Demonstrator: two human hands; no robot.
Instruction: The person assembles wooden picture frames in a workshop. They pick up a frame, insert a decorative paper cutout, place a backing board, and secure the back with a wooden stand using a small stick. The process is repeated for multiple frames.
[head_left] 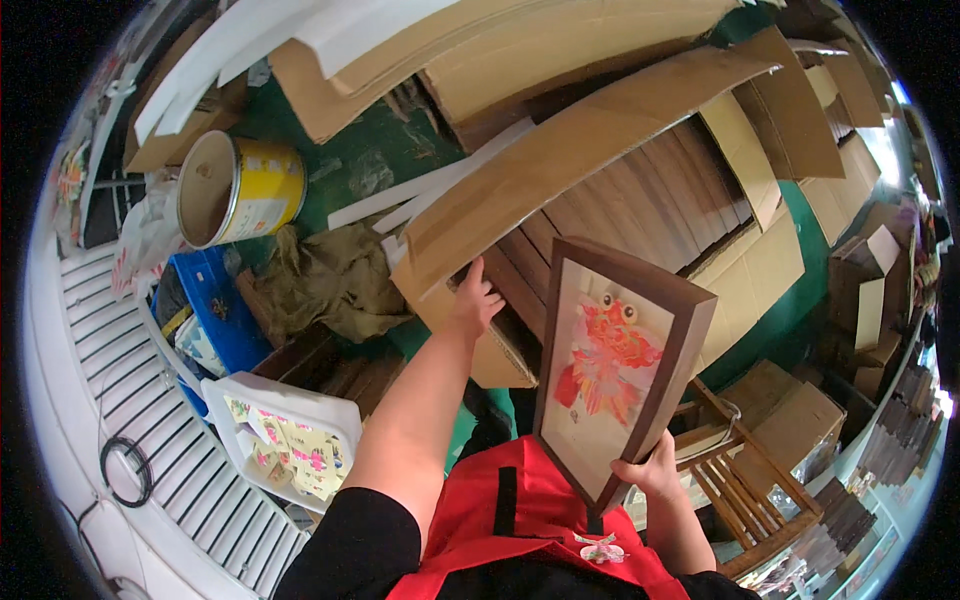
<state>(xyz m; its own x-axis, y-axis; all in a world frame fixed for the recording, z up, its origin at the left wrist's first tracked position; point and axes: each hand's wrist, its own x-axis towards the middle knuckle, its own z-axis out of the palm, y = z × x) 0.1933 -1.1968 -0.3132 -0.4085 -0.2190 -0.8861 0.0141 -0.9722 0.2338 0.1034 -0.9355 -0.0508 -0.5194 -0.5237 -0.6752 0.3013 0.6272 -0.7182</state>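
A deep dark-brown picture frame (602, 375) with a red goldfish picture in it is held tilted in front of me. My right hand (655, 470) grips its lower right edge, thumb on the front. My left hand (478, 300) reaches to the near left corner of a large open cardboard box (600, 130); its fingers are apart, holding nothing, with the index finger at the box's edge. Inside the box, brown wooden frames (640, 200) stand packed in a row. The picture frame hides part of the box's near side.
At left stand a yellow drum (240, 190), a blue crate (220, 310) and a white bin (330, 410) with printed cards. A crumpled olive cloth (335, 285) lies beside them. A wooden chair (745, 485) is at my right, with more cardboard boxes (780, 410) behind it.
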